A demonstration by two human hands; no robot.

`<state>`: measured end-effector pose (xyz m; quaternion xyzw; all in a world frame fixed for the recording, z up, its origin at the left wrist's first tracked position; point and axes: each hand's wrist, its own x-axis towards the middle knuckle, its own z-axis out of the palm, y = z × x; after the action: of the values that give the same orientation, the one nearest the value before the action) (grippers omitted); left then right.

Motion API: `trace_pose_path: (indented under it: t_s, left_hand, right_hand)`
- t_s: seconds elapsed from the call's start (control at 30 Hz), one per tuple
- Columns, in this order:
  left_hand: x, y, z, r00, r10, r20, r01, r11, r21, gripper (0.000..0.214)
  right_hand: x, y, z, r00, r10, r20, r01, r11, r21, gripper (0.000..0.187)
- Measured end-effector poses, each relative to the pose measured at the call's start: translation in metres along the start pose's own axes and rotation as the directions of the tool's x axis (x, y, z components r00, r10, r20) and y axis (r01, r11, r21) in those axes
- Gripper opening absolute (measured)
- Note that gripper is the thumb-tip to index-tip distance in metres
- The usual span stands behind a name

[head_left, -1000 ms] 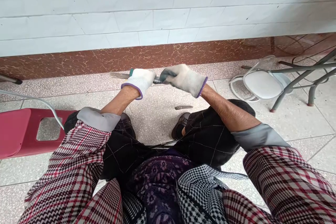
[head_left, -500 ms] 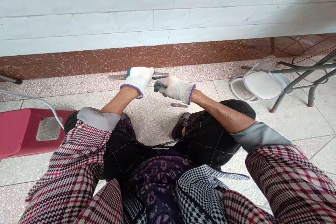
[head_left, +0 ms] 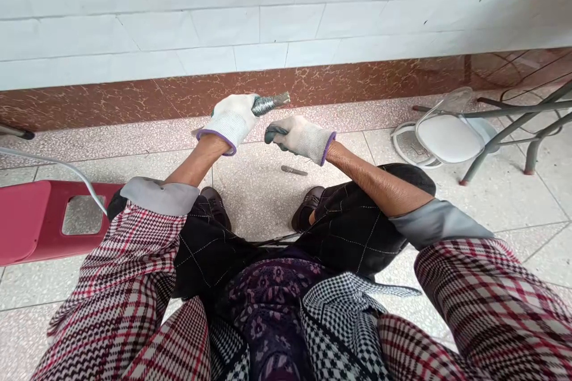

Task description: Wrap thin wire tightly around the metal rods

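My left hand (head_left: pixel 232 120), in a white glove with a purple cuff, is closed around a stick wound with silvery wire (head_left: pixel 264 105). The wound end sticks out to the right and points slightly up; the other end shows faintly at the left of the glove. Just to the right and lower, my right hand (head_left: pixel 295 134), in a similar glove with grey fingertips, has its fingers curled together, apart from the stick. Whatever lies in them, if anything, is too small to make out. Below that hand a short dark rod (head_left: pixel 294 171) lies on the floor.
A red plastic stool (head_left: pixel 49 244) stands at the left with a pale hose (head_left: pixel 67 165) passing over it. To the right are a white round-seated item (head_left: pixel 451 140) and grey metal legs (head_left: pixel 496 146). A tiled wall (head_left: pixel 286 30) runs across the front.
My left hand has lifted and turned, so the wire-wound end now tilts upward, farther from my right hand. My right hand has risen slightly, its fingers still curled.
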<state>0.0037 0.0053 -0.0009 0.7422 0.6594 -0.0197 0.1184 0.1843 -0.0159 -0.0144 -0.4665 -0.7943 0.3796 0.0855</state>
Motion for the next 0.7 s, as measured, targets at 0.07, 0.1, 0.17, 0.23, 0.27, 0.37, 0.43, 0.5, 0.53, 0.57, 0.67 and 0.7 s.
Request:
trace_pose_path:
  t_s: [0.07, 0.1, 0.17, 0.23, 0.27, 0.37, 0.43, 0.5, 0.53, 0.57, 0.67, 0.7]
  left_hand:
    - [0.005, -0.002, 0.006, 0.999, -0.031, -0.03, 0.033, 0.996, 0.077, 0.037]
    - [0.007, -0.003, 0.01, 0.999, -0.032, -0.028, 0.035, 0.993, 0.113, 0.036]
    - [0.009, -0.001, 0.018, 1.0, 0.004, 0.012, -0.006, 0.988, 0.154, 0.036]
    - [0.007, 0.004, 0.021, 0.996, 0.067, 0.054, -0.075, 0.987, 0.146, 0.032]
    - [0.005, 0.007, 0.02, 0.994, 0.093, 0.059, -0.099, 0.988, 0.117, 0.029]
    - [-0.001, 0.014, 0.011, 0.993, 0.116, 0.013, -0.116, 0.993, -0.001, 0.023]
    - [0.0, 0.012, 0.004, 0.994, 0.096, -0.05, -0.099, 0.993, -0.07, 0.026]
    - [0.005, 0.006, 0.002, 0.99, 0.049, -0.133, -0.069, 0.985, -0.157, 0.028]
    - [0.009, 0.002, 0.002, 0.986, 0.012, -0.168, -0.047, 0.977, -0.206, 0.026]
    - [0.012, -0.002, 0.004, 0.982, -0.022, -0.185, -0.025, 0.969, -0.247, 0.022]
    - [0.02, -0.008, 0.015, 0.987, -0.083, -0.138, 0.05, 0.973, -0.226, 0.008]
    - [0.021, -0.008, 0.02, 0.989, -0.096, -0.112, 0.072, 0.978, -0.197, 0.005]
  right_hand:
    - [-0.009, -0.011, -0.003, 0.999, -0.049, 0.0, 0.049, 0.999, -0.003, 0.016]
    - [-0.013, -0.015, -0.009, 0.998, -0.053, -0.039, 0.053, 0.999, -0.002, 0.016]
    - [-0.016, -0.017, -0.023, 0.988, -0.043, -0.146, 0.043, 0.999, 0.003, 0.018]
    - [-0.014, -0.011, -0.037, 0.971, -0.011, -0.238, 0.016, 1.0, 0.023, 0.019]
    - [-0.012, -0.007, -0.043, 0.963, 0.009, -0.269, 0.001, 0.999, 0.038, 0.019]
    - [-0.001, 0.008, -0.046, 0.957, 0.064, -0.282, -0.041, 0.995, 0.086, 0.017]
    - [0.004, 0.013, -0.039, 0.963, 0.104, -0.248, -0.078, 0.991, 0.113, 0.018]
    - [0.005, 0.013, -0.029, 0.975, 0.108, -0.195, -0.085, 0.989, 0.124, 0.018]
    - [0.004, 0.01, -0.024, 0.981, 0.094, -0.169, -0.074, 0.99, 0.119, 0.017]
    - [0.003, 0.006, -0.02, 0.987, 0.069, -0.144, -0.054, 0.993, 0.109, 0.016]
    - [-0.003, -0.006, -0.016, 0.995, 0.01, -0.104, -0.006, 0.999, 0.039, 0.015]
    - [-0.004, -0.008, -0.018, 0.994, 0.008, -0.11, -0.008, 1.0, 0.002, 0.015]
